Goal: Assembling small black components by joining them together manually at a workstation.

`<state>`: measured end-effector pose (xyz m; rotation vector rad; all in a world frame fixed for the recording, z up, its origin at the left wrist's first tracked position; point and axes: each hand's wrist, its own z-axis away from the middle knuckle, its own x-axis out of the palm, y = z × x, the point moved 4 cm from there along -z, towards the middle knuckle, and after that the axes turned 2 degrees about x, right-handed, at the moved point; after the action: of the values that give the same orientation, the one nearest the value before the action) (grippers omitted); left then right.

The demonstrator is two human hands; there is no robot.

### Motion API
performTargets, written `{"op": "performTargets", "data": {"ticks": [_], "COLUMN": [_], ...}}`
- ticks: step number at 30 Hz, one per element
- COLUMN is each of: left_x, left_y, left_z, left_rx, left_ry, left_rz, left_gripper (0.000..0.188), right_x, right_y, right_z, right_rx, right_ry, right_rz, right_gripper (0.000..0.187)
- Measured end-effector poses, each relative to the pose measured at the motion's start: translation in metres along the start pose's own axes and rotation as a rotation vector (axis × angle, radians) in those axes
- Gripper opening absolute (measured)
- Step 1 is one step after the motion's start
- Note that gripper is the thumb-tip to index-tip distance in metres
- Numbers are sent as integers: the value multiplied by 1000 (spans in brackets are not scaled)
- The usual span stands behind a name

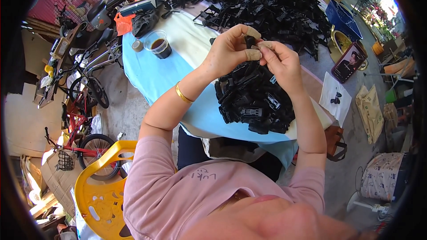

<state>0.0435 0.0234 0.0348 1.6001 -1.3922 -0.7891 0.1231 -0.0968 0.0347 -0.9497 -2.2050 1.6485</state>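
Observation:
Both my hands are raised over the table, fingertips meeting. My left hand (229,52), with tan wraps on the thumb and a finger, pinches a small black plastic part (250,41). Against that part, my right hand (280,62) has its thumb and a wrapped finger pressed together; whatever lies between these fingertips is too small to make out. Beneath my hands sits a smaller heap of black plastic parts (253,100), close to the table's near edge. A much larger heap of similar black parts (262,4) spreads over the far side.
On the cloth-covered table (160,82), a clear cup of dark liquid (161,49) stands left beside a small jar (137,46). To the right are a propped phone (349,62) and white paper (333,95) with small black pieces. A yellow chair (100,186) and bicycles (84,151) stand left.

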Motion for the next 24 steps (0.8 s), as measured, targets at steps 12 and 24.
{"op": "performTargets", "data": {"ticks": [12,24], "left_x": [11,11], "left_y": [2,7], "left_z": [7,7], "left_rx": [154,188], "left_ry": [98,288], "left_rz": [47,-422], "left_gripper": [18,41], "right_x": [6,-6], "right_y": [-4,-9], "right_z": [7,0], "right_rx": [11,-98], "right_ry": [-1,115], "right_rz": [-98,-14], "right_gripper": [17,15]}}
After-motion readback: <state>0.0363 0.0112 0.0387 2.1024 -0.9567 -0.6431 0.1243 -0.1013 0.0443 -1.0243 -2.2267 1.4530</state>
